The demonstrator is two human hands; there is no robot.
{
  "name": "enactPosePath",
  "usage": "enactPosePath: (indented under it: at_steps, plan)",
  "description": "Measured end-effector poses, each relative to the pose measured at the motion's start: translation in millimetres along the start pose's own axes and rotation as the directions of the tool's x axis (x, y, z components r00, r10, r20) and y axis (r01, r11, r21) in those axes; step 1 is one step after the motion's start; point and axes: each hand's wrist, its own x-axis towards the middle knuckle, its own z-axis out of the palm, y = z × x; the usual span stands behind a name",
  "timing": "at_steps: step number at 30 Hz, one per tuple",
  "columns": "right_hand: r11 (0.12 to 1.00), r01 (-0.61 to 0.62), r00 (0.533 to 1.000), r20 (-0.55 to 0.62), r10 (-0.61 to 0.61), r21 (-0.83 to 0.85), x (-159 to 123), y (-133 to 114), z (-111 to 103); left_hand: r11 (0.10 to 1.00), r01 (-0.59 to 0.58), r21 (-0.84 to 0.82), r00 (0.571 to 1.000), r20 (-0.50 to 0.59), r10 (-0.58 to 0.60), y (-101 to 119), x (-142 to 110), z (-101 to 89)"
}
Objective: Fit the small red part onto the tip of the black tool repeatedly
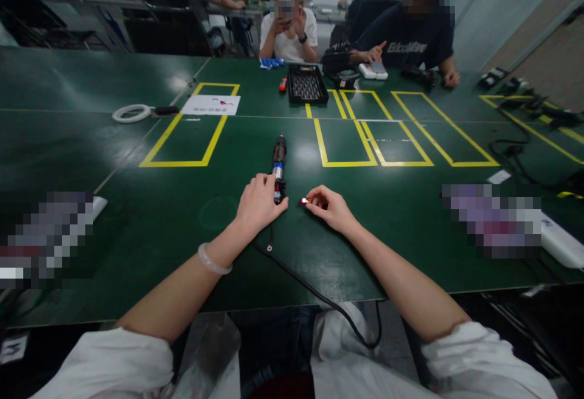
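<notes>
Toward the table's (159,222) near edge, the left hand (258,204), grip unclear, partly hides a screwdriver (278,157); the right hand (334,207) pinches a blurred piece (303,202), illegible paper (203,105) beyond.

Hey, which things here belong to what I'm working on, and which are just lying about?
Probably part of the job:
electric screwdriver, touched by the left hand
small red-and-white piece, held in the right hand
black cord

Apparently just lying about:
coiled white cable
white sheet
black tray, though its link is unclear
</notes>
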Motion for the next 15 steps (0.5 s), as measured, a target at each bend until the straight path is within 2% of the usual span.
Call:
enactPosePath:
  at_steps: [6, 10, 15]
  plan:
    - [0.992, 0.106, 0.993, -0.047, -0.109, -0.074, 0, -1, -1, 0.993, -0.103, -0.051, 0.995, 0.004, 0.103, 23, -12, -0.5]
    - [0.968, 0.177, 0.983, -0.014, -0.182, -0.180, -1, -2, 0, 0.986, -0.135, -0.093, 0.991, -0.002, 0.135, 26, -18, 1.4]
    - [0.928, 0.232, 0.973, 0.085, -0.216, -0.291, -2, -4, 0, 0.982, -0.150, -0.115, 0.988, 0.005, 0.152, 27, -20, 3.3]
